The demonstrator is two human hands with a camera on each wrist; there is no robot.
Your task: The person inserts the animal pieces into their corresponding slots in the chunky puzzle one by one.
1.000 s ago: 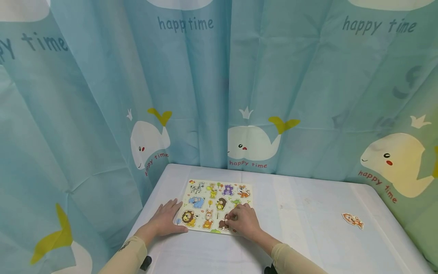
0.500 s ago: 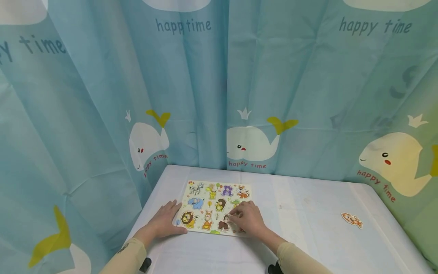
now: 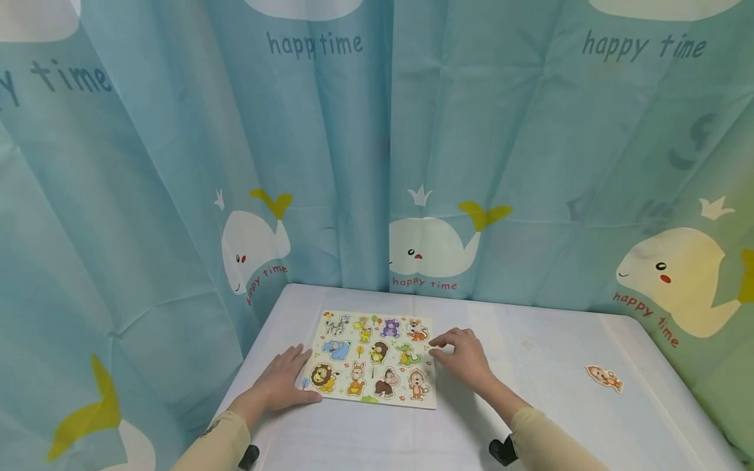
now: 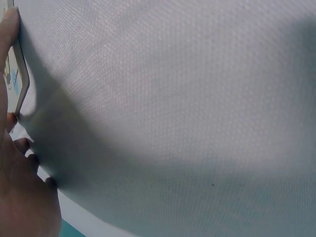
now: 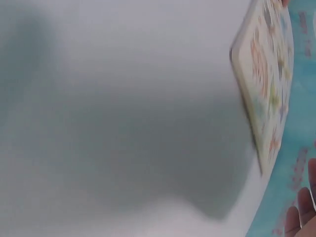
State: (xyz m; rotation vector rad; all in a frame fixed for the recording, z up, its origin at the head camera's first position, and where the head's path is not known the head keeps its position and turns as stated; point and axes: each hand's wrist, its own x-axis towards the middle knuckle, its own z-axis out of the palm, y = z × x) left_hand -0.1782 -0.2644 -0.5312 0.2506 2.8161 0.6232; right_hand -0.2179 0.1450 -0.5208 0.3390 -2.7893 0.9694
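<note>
In the head view a cream animal puzzle board [image 3: 368, 371] lies flat on the table. It shows rows of animals, among them a gorilla [image 3: 387, 383], a crocodile [image 3: 409, 354] and a monkey picture [image 3: 417, 384] at its near right corner. My left hand [image 3: 279, 381] rests at the near left corner, fingers extended along the left edge and thumb at the front edge. My right hand [image 3: 464, 358] hovers beside the board's right edge, fingers relaxed and bent a little, with nothing seen in them. A loose orange animal piece [image 3: 604, 378] lies far to the right.
The table [image 3: 518, 392] has a white cover. Blue curtains [image 3: 336, 163] with whale prints hang behind it and along both sides. Dark wrist gear [image 3: 502, 451] shows by the right sleeve.
My right hand has left the board's near right part, where it was over the gorilla, and moved right past the edge. The crocodile and monkey pictures are uncovered. The left hand stays.
</note>
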